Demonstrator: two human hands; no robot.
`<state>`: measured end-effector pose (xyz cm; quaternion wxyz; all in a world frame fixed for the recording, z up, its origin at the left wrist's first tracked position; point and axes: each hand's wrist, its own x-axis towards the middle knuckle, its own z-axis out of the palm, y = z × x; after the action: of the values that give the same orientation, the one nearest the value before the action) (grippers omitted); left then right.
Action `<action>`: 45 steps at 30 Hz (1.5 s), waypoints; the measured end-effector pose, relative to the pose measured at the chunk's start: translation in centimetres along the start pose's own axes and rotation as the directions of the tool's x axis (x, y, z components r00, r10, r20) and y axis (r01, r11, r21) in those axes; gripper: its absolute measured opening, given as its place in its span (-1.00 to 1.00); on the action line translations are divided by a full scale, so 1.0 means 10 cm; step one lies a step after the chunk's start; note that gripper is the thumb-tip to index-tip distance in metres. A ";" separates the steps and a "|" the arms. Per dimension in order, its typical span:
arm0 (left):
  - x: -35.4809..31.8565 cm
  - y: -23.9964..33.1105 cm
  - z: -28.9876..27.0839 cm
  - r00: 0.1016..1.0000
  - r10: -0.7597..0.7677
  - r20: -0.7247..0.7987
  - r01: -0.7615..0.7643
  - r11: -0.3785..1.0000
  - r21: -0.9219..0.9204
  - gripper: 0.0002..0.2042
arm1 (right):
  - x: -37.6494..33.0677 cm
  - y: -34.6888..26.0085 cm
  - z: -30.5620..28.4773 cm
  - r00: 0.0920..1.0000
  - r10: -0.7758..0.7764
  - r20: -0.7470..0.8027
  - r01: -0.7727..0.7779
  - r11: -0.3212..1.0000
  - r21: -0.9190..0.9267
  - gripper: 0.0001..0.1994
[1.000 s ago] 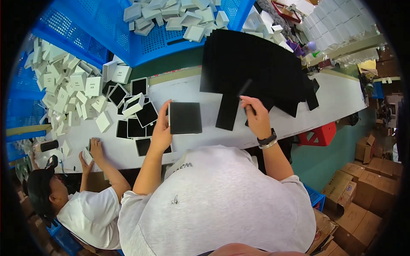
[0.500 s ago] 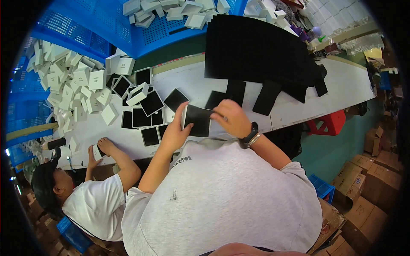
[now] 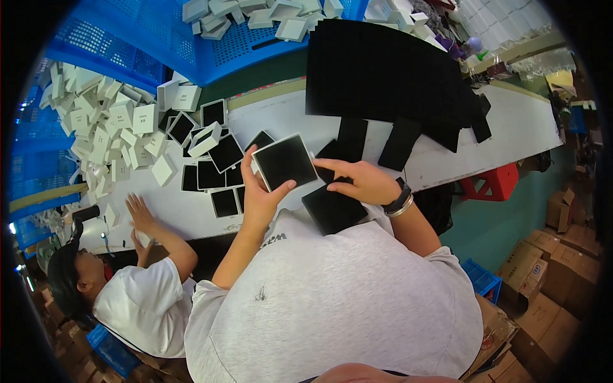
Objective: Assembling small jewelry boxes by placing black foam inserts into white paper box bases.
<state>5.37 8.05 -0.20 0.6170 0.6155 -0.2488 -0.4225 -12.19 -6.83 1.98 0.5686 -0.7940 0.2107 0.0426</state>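
My left hand (image 3: 260,199) grips a shallow white square box (image 3: 287,162) with a black inside, tilted above the table. Its fingers are behind the left side and its thumb lies on the lower edge. At the box's right edge, my right hand (image 3: 369,183) has its index finger stretched out and its thumb apart. It appears to hold nothing. Below that hand a black square piece (image 3: 333,210) rests by the table's front edge against my shirt. Whether it is a loose sheet, I cannot tell. Several similar black-lined white boxes (image 3: 226,153) lie to the left.
A heap of white boxes (image 3: 99,131) covers the table's left end. Blue perforated crates (image 3: 223,60) stand behind. Large black sheets (image 3: 383,76) are stacked at the back right, with black strips (image 3: 400,143) before them. At the left, a co-worker's hand (image 3: 140,214) is spread over the table.
The box in my left hand has turned and tilted up. My right hand has moved right and unbent its index finger. A black square piece now shows below it. The co-worker's hand has lifted and spread.
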 end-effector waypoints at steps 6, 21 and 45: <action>-0.02 0.08 0.07 0.997 0.025 -0.075 -0.027 1.000 -0.017 -0.12 | 0.00 0.00 0.09 0.934 -0.334 -0.129 0.174 0.738 -0.652 -0.35; 0.80 -0.05 -2.54 0.435 0.296 -0.850 0.200 0.889 0.412 -0.28 | 0.03 0.17 -0.24 0.967 0.025 -0.252 -0.010 0.998 0.060 -0.51; 4.21 -1.26 -0.07 0.957 0.288 -0.046 -0.171 0.680 0.713 -0.70 | -0.05 0.75 -0.57 0.682 0.490 -0.542 0.029 0.723 0.690 -0.70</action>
<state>25.12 -24.99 -21.46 0.4021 0.7978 -0.4173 -0.1664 -16.54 -13.95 -2.48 0.6733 -0.4646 0.5146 -0.2570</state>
